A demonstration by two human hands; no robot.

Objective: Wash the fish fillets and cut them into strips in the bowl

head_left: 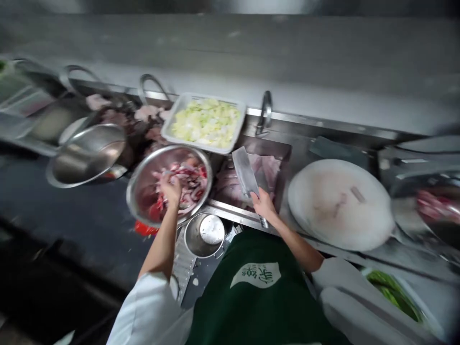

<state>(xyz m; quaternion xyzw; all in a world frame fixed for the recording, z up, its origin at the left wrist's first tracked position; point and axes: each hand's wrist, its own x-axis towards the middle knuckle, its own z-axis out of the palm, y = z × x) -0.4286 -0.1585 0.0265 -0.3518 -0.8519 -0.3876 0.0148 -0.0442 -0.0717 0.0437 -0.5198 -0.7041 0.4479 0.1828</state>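
My left hand reaches into a steel bowl of sliced pink and red meat; its fingers curl down among the slices, and the blur hides whether they grip any. My right hand is closed round the handle of a cleaver, whose wide blade points away over a sink holding pale meat. A green apron and white sleeves fill the bottom of the view.
A white tray of chopped pale-green vegetables rests behind the bowl. An empty tilted steel bowl lies left, a small steel bowl near my waist. A round white chopping board sits right, another bowl of meat far right.
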